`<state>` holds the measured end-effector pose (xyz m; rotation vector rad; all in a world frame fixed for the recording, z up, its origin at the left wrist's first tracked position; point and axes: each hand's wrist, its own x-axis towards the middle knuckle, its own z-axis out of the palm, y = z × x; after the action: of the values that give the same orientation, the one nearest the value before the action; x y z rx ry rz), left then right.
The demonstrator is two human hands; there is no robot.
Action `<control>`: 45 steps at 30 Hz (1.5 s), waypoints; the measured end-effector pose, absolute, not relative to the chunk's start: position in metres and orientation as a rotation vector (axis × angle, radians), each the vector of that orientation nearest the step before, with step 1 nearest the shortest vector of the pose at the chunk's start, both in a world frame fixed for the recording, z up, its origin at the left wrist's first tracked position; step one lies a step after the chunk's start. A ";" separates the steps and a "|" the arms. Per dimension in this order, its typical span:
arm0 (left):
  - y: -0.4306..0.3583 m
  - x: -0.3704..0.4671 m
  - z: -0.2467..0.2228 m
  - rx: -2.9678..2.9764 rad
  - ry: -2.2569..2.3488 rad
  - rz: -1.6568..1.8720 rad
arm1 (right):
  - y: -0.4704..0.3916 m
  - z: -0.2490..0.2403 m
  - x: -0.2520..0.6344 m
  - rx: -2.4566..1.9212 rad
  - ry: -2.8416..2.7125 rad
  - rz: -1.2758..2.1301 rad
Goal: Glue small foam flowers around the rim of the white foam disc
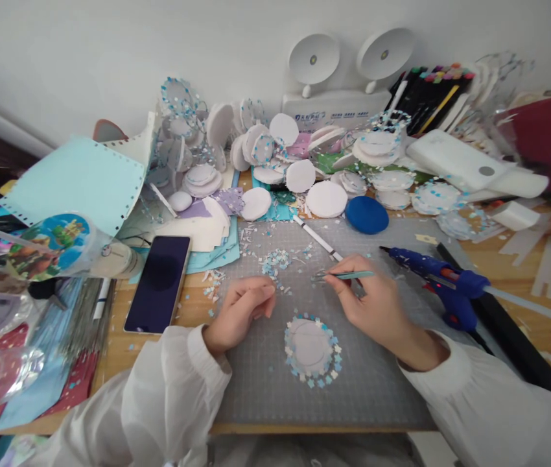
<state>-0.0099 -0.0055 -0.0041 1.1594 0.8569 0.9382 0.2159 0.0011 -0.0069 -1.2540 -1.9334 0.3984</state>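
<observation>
My right hand (370, 301) pinches a pair of light green tweezers (353, 275), whose tips point left over the grey cutting mat (260, 402). My left hand (244, 310) rests on the mat with its fingers curled inward; whatever they might hold is hidden. Between and below my hands lies a white paper disc (310, 347), ringed by small blue and white pieces. A loose pile of such tiny pieces (276, 261) sits beyond my left hand. Past the tweezers lies a white pen (317, 238).
A blue glue gun (443, 279) and a black strip (518, 337) lie at the right. A phone (159, 283) and a lidded cup (56, 246) are at the left. White discs (327, 198), a blue disc (367, 215) and a twin-headed lamp (336, 102) stand behind.
</observation>
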 end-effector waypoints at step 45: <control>-0.009 -0.001 0.002 1.457 0.944 0.858 | -0.018 0.006 0.203 -0.897 -1.356 0.971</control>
<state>-0.0008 -0.0093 0.0024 1.4568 0.9444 0.8577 0.2030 -0.0182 0.0062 -0.8973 -1.3559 0.9708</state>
